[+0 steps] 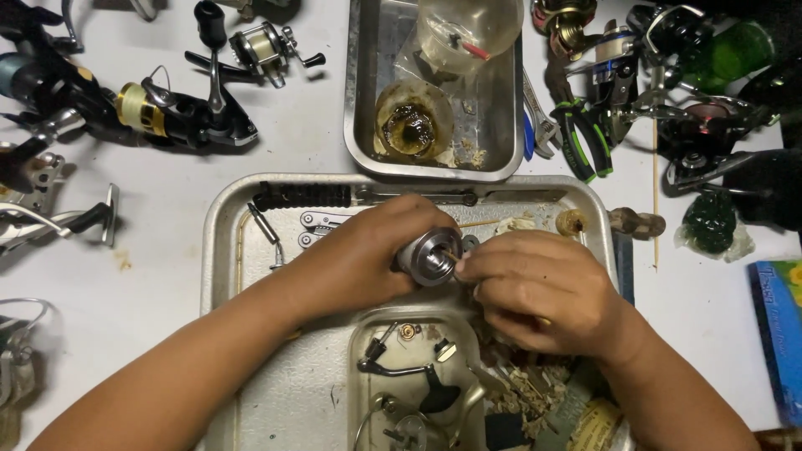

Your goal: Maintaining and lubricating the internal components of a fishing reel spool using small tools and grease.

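Note:
My left hand (359, 255) is closed around a round silver metal reel part (428, 255), with its open end turned to the right. My right hand (535, 288) pinches a thin wooden stick whose tip touches the part's rim. Both hands hover over a large metal tray (221, 242) holding a black brush (302, 196), small metal plates (316, 225) and a thin tool (269, 235). A smaller tray (361, 392) in front holds a bail wire, screws and black reel pieces.
A second metal tray (361, 125) behind holds a greasy glass bowl (413, 121) and a clear tub (468, 29). Fishing reels lie at left (167, 113) and right (693, 125). Green-handled pliers (585, 138), a wrench (541, 125) and a blue box (781, 334) sit at right.

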